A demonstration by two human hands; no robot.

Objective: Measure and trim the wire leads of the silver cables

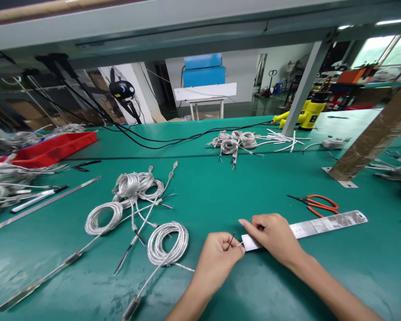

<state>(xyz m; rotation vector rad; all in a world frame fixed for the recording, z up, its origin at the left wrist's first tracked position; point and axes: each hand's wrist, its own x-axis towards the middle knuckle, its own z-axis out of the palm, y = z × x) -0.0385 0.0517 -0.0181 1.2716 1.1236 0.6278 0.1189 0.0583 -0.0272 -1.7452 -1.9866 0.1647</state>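
Observation:
My left hand [220, 254] is closed in a pinch on the end of a cable, from which a thin black wire and a white wire stick out. The white wire reaches the near end of a steel ruler [316, 228]. My right hand [275, 236] presses on that ruler with curled fingers, its thumb stretched toward the left. A coiled clear-jacketed cable [168, 244] lies left of my left hand, and its tail runs toward that hand. Orange-handled scissors or snips [322, 205] rest just beyond the ruler.
More coiled cables [130, 187] lie at left, beside a second steel ruler [49, 201], a marker pen [36, 200] and a red tray [49, 149]. Farther back are another cable bundle [232, 140], white tube pieces [282, 137] and a yellow heat gun [307, 113]. A brown post [374, 133] stands right.

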